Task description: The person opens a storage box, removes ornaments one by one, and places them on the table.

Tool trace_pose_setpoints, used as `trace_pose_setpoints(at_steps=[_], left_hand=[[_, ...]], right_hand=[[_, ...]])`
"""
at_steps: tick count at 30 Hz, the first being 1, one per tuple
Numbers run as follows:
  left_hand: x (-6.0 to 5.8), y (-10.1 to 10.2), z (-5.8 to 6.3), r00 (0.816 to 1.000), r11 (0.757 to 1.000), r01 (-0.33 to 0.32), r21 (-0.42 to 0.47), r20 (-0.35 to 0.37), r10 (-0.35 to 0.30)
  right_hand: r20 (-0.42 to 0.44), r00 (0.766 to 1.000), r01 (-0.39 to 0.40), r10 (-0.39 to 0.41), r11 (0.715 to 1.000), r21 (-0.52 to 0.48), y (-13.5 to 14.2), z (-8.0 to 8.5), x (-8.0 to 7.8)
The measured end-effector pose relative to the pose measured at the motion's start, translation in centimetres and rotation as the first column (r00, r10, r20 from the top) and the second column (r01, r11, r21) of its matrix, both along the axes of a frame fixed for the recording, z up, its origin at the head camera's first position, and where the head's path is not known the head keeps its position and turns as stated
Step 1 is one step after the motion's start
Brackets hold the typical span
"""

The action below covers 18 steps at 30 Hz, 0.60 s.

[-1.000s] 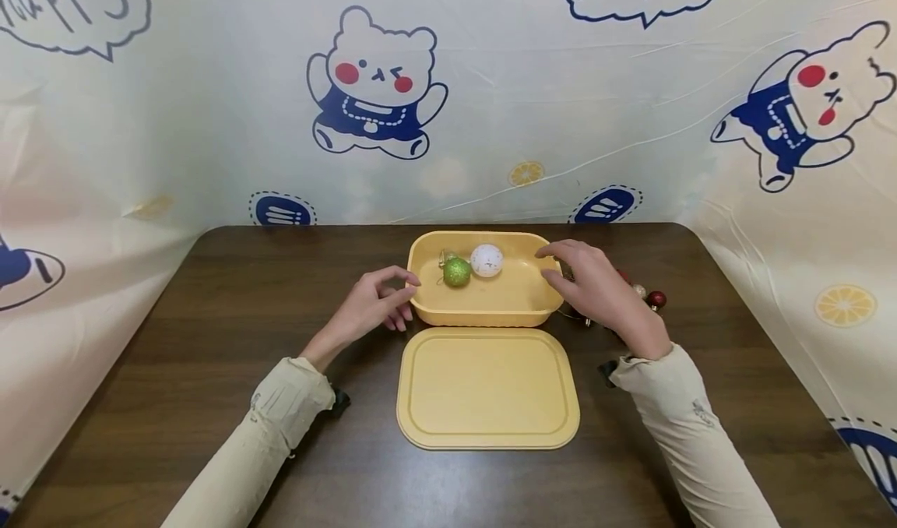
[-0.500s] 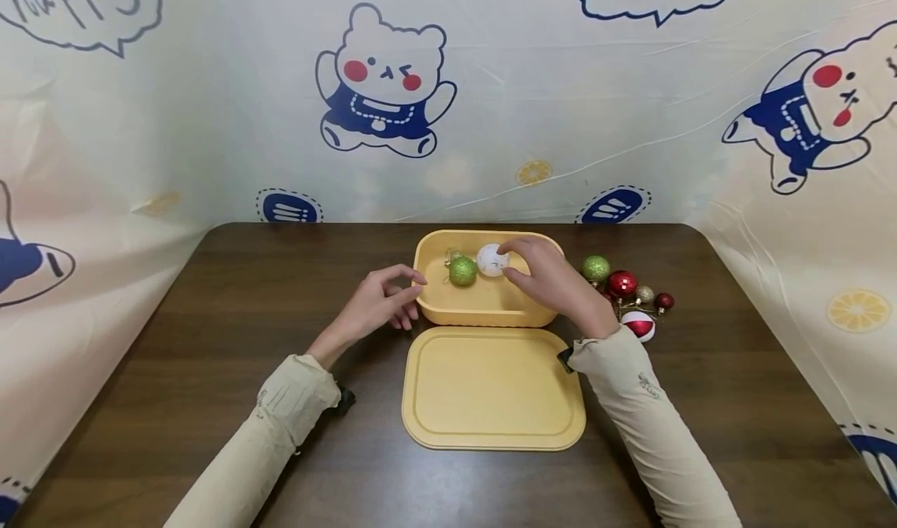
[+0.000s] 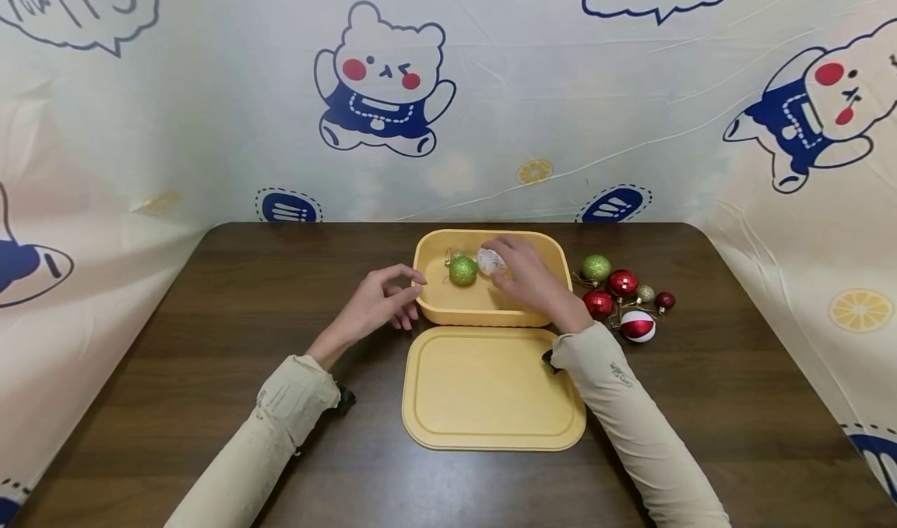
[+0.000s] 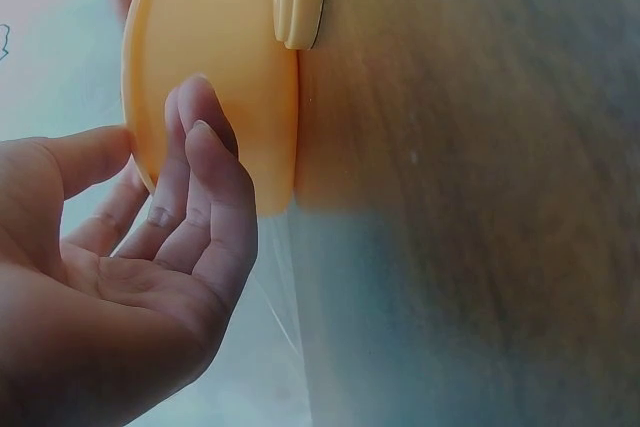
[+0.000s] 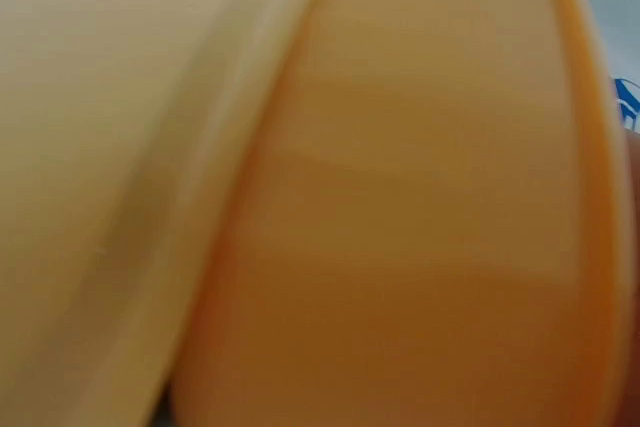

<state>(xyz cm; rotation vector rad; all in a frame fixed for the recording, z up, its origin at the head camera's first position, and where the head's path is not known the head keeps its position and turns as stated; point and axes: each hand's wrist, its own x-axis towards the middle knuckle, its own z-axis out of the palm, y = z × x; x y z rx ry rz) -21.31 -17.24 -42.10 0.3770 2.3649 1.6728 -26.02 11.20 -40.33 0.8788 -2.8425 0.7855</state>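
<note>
A yellow plastic box (image 3: 427, 294) stands near the back of the table. My left hand (image 3: 384, 298) is at its left rim, thumb and a finger pinching the edge; in the left wrist view the box's wall (image 4: 215, 37) fills the space behind the fingers. My right hand (image 3: 527, 275) reaches into the box, its thumb and fingers curled round a white speckled bauble (image 3: 489, 261), partly covering it. A glittery green bauble (image 3: 462, 271) lies just left of the white one, with a small gold one (image 3: 451, 255) behind it. The right wrist view is blurred and hides the right fingers.
The yellow lid (image 3: 494, 388) lies flat directly in front of the box. Right of the box sits a cluster of baubles: a green one (image 3: 596, 268), several red ones (image 3: 623, 283), a small gold one (image 3: 645, 294) and a red-and-white one (image 3: 638, 325). A printed cloth (image 3: 490, 123) hangs behind.
My right hand has moved left, from the box's right end to the white bauble, uncovering the bauble cluster. My left hand stays at the left rim.
</note>
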Motion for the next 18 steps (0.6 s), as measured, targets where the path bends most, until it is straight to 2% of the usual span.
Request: trace_pose_setpoints(at_steps=[4,8,18], left_hand=[[0.04,0.05,0.06,1.0,1.0,-0.002,0.008,-0.001,0.002],[0.12,0.13,0.12,1.0,1.0,-0.005,0.0,-0.008,0.005],[0.15,0.18,0.13,1.0,1.0,-0.006,-0.013,-0.011,0.006]], right_hand=[[0.014,0.999,0.036,-0.036,0.999,0.023,-0.12,-0.44,-0.13],[0.01,0.997,0.076,-0.076,0.997,0.0,-0.04,-0.58,-0.11],[0.01,0.994,0.111,-0.111,0.993,-0.039,-0.01,-0.91,0.02]])
